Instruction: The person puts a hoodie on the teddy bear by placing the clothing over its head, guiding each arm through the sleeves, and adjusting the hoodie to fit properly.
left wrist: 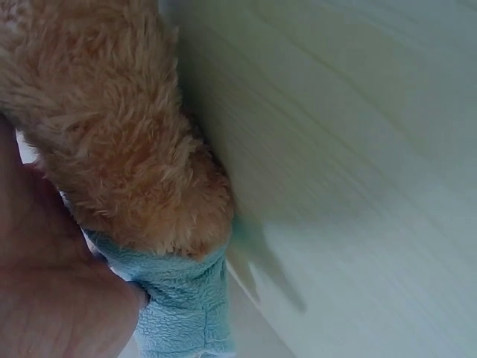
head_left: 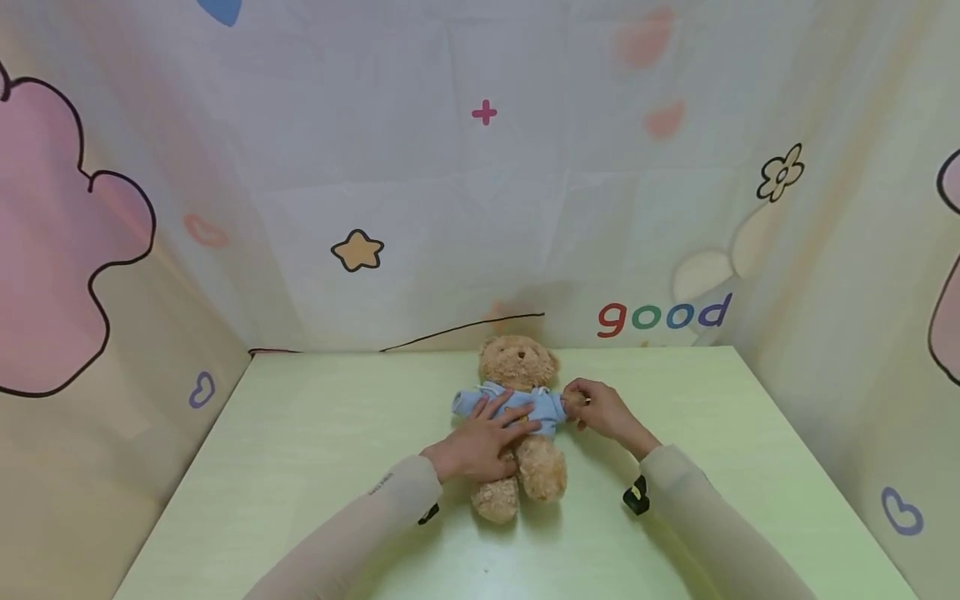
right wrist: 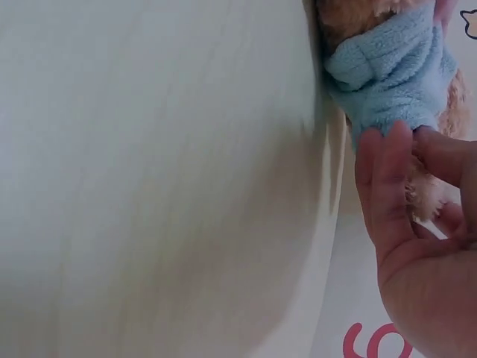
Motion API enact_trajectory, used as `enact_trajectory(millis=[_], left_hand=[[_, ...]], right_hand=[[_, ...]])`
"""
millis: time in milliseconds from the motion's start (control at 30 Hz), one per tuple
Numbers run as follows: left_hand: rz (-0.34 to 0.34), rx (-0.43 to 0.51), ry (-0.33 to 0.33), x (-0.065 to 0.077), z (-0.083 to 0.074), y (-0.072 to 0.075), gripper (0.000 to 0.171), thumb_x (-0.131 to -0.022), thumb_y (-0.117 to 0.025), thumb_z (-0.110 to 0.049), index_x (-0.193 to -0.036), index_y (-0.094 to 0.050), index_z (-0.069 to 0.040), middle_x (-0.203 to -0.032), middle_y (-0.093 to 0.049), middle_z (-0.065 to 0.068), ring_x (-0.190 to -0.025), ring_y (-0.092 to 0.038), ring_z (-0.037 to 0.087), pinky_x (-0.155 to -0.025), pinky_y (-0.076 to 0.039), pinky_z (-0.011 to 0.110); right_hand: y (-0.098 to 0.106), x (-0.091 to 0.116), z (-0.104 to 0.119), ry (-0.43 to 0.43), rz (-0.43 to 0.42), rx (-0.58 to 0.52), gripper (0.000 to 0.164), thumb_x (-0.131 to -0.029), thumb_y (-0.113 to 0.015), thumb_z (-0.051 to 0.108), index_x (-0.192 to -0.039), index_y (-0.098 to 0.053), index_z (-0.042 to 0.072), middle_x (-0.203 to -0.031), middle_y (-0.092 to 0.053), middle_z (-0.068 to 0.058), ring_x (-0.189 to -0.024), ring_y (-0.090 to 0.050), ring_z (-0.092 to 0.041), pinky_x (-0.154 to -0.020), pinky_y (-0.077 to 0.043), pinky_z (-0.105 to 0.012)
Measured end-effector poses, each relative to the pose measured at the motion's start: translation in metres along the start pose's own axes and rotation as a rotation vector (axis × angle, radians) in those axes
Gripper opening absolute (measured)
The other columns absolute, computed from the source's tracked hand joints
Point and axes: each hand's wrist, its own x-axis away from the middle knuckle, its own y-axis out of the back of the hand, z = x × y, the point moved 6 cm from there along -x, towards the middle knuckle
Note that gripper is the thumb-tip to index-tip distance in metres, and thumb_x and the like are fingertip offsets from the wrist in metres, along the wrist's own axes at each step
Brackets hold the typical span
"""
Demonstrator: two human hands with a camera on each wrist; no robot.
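A light-brown teddy bear [head_left: 517,360] in a light-blue shirt [head_left: 550,407] lies face up on the table, head toward the back wall. Spread across the bear's belly and shirt front, my left hand [head_left: 483,440] presses it down with fingers extended. In the left wrist view, the bear's fur [left wrist: 119,119] and the shirt's hem are close beside that hand. My right hand [head_left: 606,410] pinches the bear's arm at the right sleeve cuff; the right wrist view shows fingers [right wrist: 391,168] at the cuff and the furry paw [right wrist: 423,192]. No paw shows beyond the left sleeve [head_left: 467,403].
The pale green table [head_left: 322,417] extends around the bear on all sides. A printed cloth [head_left: 450,167] with stars, hearts and the word "good" hangs behind and along both sides. Dark wrist straps [head_left: 637,497] show below the sleeves.
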Motion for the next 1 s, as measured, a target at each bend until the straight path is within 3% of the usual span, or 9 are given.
enact_trajectory(millis=[200,333,433,500,567,633,733,900,1000], left_hand=[[-0.041,0.053,-0.020,-0.001,0.004,0.005,0.065,-0.097,-0.054,-0.036,-0.156,-0.027,-0.031,-0.166,-0.013,-0.007,-0.155,-0.001,0.028,-0.122,-0.013,0.056],[-0.213,0.194,0.002,0.004,0.015,0.027,0.054,-0.097,-0.054,-0.026,-0.149,-0.042,-0.022,-0.160,-0.032,0.002,-0.148,-0.029,0.028,-0.117,-0.030,0.052],[-0.445,0.288,0.128,0.019,0.036,0.048,0.038,-0.097,-0.056,-0.020,-0.134,-0.057,-0.014,-0.137,-0.056,0.007,-0.123,-0.057,0.026,-0.102,-0.046,0.048],[-0.581,0.347,0.255,0.030,0.056,0.056,0.025,-0.096,-0.056,-0.015,-0.119,-0.064,-0.012,-0.116,-0.066,0.006,-0.102,-0.064,0.023,-0.089,-0.051,0.045],[-0.637,0.437,0.367,0.040,0.076,0.054,0.017,-0.096,-0.056,-0.012,-0.109,-0.068,-0.010,-0.101,-0.069,0.005,-0.088,-0.065,0.020,-0.078,-0.052,0.039],[-0.614,0.528,0.437,0.044,0.092,0.045,0.014,-0.097,-0.057,-0.011,-0.104,-0.070,-0.009,-0.095,-0.070,0.004,-0.084,-0.065,0.018,-0.073,-0.053,0.035],[-0.517,0.656,0.442,0.043,0.105,0.029,0.016,-0.096,-0.060,-0.010,-0.106,-0.072,-0.008,-0.098,-0.073,0.006,-0.086,-0.067,0.017,-0.072,-0.054,0.030],[-0.468,0.766,0.422,0.039,0.109,0.017,0.019,-0.095,-0.062,-0.010,-0.111,-0.072,-0.006,-0.104,-0.073,0.009,-0.090,-0.069,0.020,-0.068,-0.056,0.029],[-0.485,0.748,0.429,0.040,0.107,0.019,0.019,-0.096,-0.062,-0.011,-0.111,-0.072,-0.006,-0.102,-0.073,0.009,-0.089,-0.069,0.019,-0.072,-0.056,0.032]], right_hand=[[-0.003,0.001,0.000,0.037,-0.023,-0.058,0.007,-0.095,-0.060,0.005,-0.100,-0.063,0.002,-0.087,-0.068,-0.017,-0.064,-0.069,-0.019,-0.059,-0.058,-0.034],[-0.002,0.002,0.002,0.026,-0.065,-0.056,0.008,-0.094,-0.062,0.007,-0.100,-0.063,0.003,-0.087,-0.068,-0.017,-0.063,-0.068,-0.017,-0.059,-0.058,-0.035],[-0.001,0.004,0.003,0.018,-0.073,-0.035,0.009,-0.094,-0.063,0.008,-0.101,-0.064,0.003,-0.084,-0.068,-0.016,-0.062,-0.067,-0.015,-0.060,-0.058,-0.035],[0.001,0.004,0.003,0.013,-0.077,-0.027,0.009,-0.094,-0.063,0.008,-0.101,-0.064,0.003,-0.083,-0.068,-0.015,-0.062,-0.066,-0.014,-0.059,-0.057,-0.034],[0.001,0.005,0.003,0.005,-0.080,-0.015,0.009,-0.094,-0.063,0.009,-0.101,-0.064,0.004,-0.082,-0.068,-0.014,-0.062,-0.066,-0.015,-0.058,-0.056,-0.032],[0.002,0.006,0.004,0.015,-0.090,0.018,0.009,-0.094,-0.063,0.010,-0.101,-0.064,0.005,-0.083,-0.069,-0.014,-0.062,-0.066,-0.016,-0.057,-0.054,-0.031],[0.005,0.008,0.010,0.064,-0.140,0.139,0.009,-0.092,-0.066,0.015,-0.098,-0.066,0.009,-0.088,-0.069,-0.012,-0.070,-0.064,-0.020,-0.062,-0.050,-0.034],[0.004,0.013,0.036,0.280,-0.262,0.448,0.014,-0.086,-0.071,0.016,-0.099,-0.069,0.011,-0.107,-0.064,-0.009,-0.096,-0.058,-0.028,-0.082,-0.051,-0.044],[-0.003,0.020,0.057,0.442,-0.259,0.512,0.020,-0.087,-0.071,0.014,-0.106,-0.070,0.010,-0.113,-0.062,-0.008,-0.102,-0.057,-0.027,-0.085,-0.052,-0.045]])
